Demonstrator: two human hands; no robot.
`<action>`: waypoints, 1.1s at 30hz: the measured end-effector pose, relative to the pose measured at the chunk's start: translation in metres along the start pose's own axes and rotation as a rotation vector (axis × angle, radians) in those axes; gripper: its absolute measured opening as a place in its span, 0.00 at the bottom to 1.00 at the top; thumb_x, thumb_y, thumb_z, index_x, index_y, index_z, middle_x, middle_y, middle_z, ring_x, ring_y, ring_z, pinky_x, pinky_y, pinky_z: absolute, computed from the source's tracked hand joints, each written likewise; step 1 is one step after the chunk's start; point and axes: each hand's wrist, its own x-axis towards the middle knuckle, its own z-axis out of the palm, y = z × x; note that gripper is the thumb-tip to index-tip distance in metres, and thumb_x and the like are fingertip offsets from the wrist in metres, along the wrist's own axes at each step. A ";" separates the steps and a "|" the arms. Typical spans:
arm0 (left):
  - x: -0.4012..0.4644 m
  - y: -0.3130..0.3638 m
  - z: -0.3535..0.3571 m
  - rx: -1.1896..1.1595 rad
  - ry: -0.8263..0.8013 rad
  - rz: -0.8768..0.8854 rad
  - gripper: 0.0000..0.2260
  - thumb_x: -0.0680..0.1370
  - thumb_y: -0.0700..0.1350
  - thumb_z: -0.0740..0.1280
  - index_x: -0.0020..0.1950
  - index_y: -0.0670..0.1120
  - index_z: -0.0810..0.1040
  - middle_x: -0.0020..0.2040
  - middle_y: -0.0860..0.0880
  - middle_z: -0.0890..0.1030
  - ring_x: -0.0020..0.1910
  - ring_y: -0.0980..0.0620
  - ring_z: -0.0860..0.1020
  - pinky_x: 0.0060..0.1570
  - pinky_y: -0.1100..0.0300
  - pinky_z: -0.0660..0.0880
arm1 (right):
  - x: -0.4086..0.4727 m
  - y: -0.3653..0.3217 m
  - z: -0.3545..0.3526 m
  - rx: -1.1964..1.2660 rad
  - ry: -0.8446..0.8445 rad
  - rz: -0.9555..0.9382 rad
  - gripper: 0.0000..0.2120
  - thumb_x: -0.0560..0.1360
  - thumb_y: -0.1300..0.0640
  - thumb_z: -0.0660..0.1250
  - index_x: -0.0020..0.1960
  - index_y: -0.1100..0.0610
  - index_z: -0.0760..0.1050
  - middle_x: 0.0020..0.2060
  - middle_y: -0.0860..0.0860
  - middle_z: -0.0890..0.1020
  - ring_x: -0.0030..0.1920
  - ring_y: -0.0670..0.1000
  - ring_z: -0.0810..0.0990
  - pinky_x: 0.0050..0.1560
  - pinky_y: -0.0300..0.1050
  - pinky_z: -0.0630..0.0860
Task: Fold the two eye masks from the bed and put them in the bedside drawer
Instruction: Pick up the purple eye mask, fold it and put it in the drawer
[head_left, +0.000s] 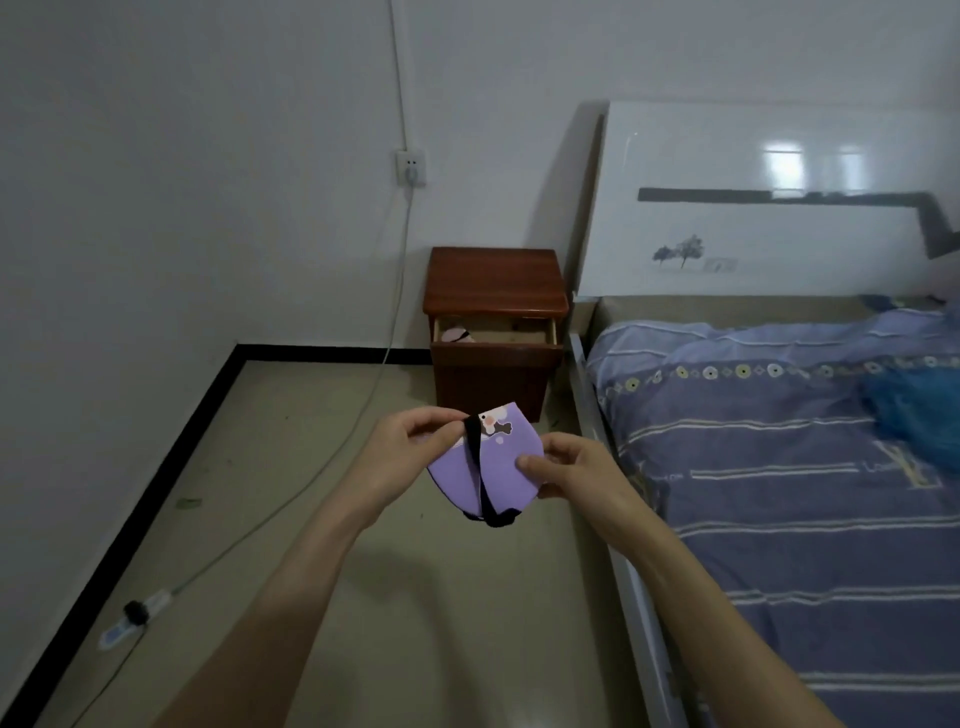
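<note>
Both hands hold a purple eye mask (501, 462), folded in half, in the air above the floor beside the bed. Its black strap runs down the front and loops below the fold. My left hand (410, 452) pinches the strap and the mask's upper left corner. My right hand (571, 467) grips the mask's right edge, thumb on top. Further off, the reddish-brown bedside cabinet (496, 283) stands with its top drawer (496, 349) pulled out. A pink eye mask (456, 335) with a dark strap lies in the drawer's left side.
The bed (779, 467) with a striped blue-purple cover fills the right side, its white headboard (753, 208) behind. A blue bundle (914, 410) lies on the cover. A cable (363, 415) runs from the wall socket (411, 167) across the floor to a plug strip (132, 618).
</note>
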 end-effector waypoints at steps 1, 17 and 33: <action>0.015 -0.002 -0.004 0.021 -0.014 -0.012 0.07 0.74 0.45 0.67 0.42 0.58 0.81 0.44 0.58 0.82 0.40 0.65 0.79 0.38 0.74 0.74 | 0.016 -0.002 -0.001 -0.019 -0.010 -0.003 0.09 0.72 0.58 0.67 0.49 0.61 0.78 0.47 0.60 0.83 0.48 0.59 0.82 0.54 0.53 0.78; 0.283 -0.079 -0.064 -0.214 0.011 -0.321 0.08 0.75 0.45 0.66 0.45 0.41 0.81 0.45 0.40 0.81 0.44 0.45 0.76 0.48 0.50 0.72 | 0.278 -0.003 0.019 0.154 0.028 0.227 0.19 0.70 0.50 0.69 0.55 0.60 0.76 0.49 0.54 0.82 0.47 0.49 0.82 0.48 0.41 0.79; 0.496 -0.202 -0.018 -0.261 0.107 -0.715 0.07 0.78 0.47 0.60 0.48 0.45 0.75 0.45 0.47 0.78 0.39 0.52 0.76 0.39 0.61 0.73 | 0.521 0.084 -0.073 0.529 0.386 0.590 0.02 0.72 0.65 0.66 0.43 0.63 0.77 0.43 0.58 0.81 0.39 0.50 0.81 0.38 0.38 0.79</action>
